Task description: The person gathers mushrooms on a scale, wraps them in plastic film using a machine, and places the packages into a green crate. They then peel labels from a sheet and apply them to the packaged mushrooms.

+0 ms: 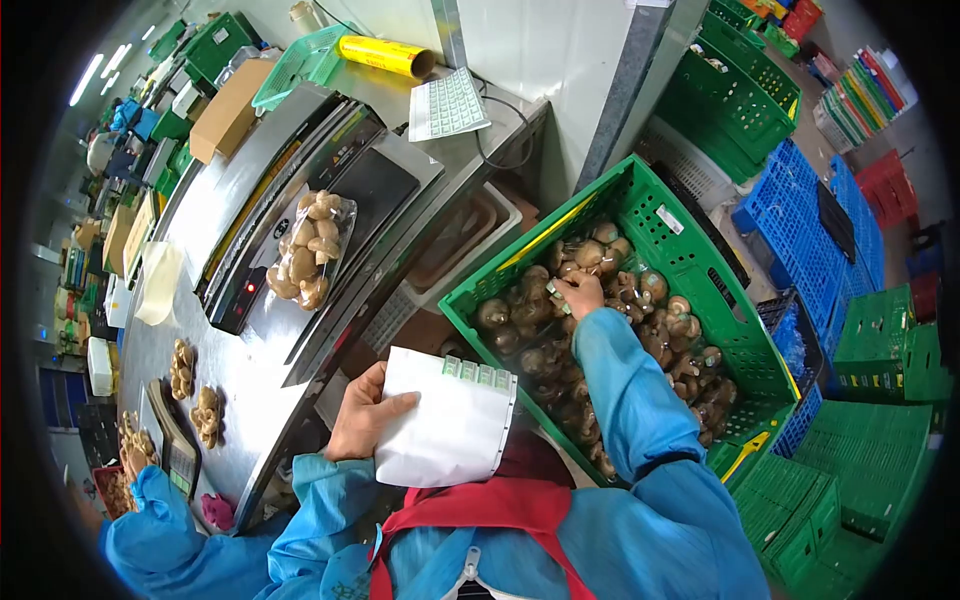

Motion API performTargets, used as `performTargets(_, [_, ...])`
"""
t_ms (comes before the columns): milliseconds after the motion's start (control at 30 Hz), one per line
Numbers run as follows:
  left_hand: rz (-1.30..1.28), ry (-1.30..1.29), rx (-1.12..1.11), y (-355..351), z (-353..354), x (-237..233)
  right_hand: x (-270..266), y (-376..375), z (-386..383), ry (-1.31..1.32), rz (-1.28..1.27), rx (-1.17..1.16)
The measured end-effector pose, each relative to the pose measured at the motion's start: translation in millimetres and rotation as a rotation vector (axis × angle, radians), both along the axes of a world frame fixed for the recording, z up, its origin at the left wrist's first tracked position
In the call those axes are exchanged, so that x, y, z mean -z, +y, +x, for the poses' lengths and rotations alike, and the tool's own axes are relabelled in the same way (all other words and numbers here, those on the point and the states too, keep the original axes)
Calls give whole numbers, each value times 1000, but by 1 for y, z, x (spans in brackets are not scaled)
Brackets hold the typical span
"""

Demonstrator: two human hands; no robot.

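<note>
My left hand (360, 415) grips a white sheet of sticker labels (435, 425) between thumb and fingers, with a row of small green-and-white stickers along its top edge. My right hand (582, 297) reaches into a green crate (690, 235), fingers pinched over the bags. At its fingertips shows a small pale sticker (553, 288), touching or close to a bag. Clear bags of brown mushrooms (645, 345) fill the crate, several with small stickers on them. The undersides of my right fingers are hidden.
Left, a metal table (240, 375) bears a wrapping machine (290, 210) with a bag of mushrooms (310, 250) on it. A co-worker's blue sleeve (160, 515) is at lower left. Stacked green crates (850, 470) and a blue pallet (805, 225) stand right.
</note>
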State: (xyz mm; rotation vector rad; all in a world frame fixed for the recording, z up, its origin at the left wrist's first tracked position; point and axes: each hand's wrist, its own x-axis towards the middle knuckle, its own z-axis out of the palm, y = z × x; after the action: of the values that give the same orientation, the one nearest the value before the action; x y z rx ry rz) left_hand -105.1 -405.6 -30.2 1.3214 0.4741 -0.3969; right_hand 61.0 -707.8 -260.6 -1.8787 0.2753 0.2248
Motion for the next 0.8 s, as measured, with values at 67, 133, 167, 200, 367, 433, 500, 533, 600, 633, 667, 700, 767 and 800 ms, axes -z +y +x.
performTargets(67, [-3, 0, -6, -1, -2, 2, -4, 10, 7, 134, -310, -39])
performTargets(133, [-9, -1, -9, -2, -3, 4, -24, 14, 7, 83, -478, -93])
performTargets(167, [-18, -1, -18, -2, -4, 5, -26, 12, 9, 97, -556, -130])
performTargets(200, [-27, -3, -24, -2, -4, 6, -27, 9, 9, 109, -633, -165])
performTargets(367, [8, -30, -31, 4, -3, 9, -12, -64, 4, 167, -19, 59])
performTargets(433, [-8, -26, -29, 4, -2, 9, -27, -75, -16, 406, 476, 221])
performTargets(500, [-14, -39, -31, 0, 1, 10, -60, -75, -47, 399, 397, 141])
performTargets(533, [-22, -34, -20, -4, 3, 12, -41, -85, -56, 336, 375, -2])
performTargets(600, [-42, -35, 11, -9, 8, 13, -9, -86, -65, 192, 169, -57])
performTargets(633, [-41, -33, 16, -12, 10, 14, 0, -81, -66, 119, 111, -85])
performTargets(667, [-22, -20, 52, -14, 12, 14, 8, -78, -68, 121, 115, -80])
performTargets(700, [-2, -7, 86, -15, 13, 14, 8, -72, -68, 121, -163, -167])
performTargets(767, [0, -5, 90, -18, 13, 13, -8, -58, -66, 145, -505, -297])
performTargets(800, [-4, -6, 88, -20, 12, 13, -16, -55, -67, 150, -501, -292])
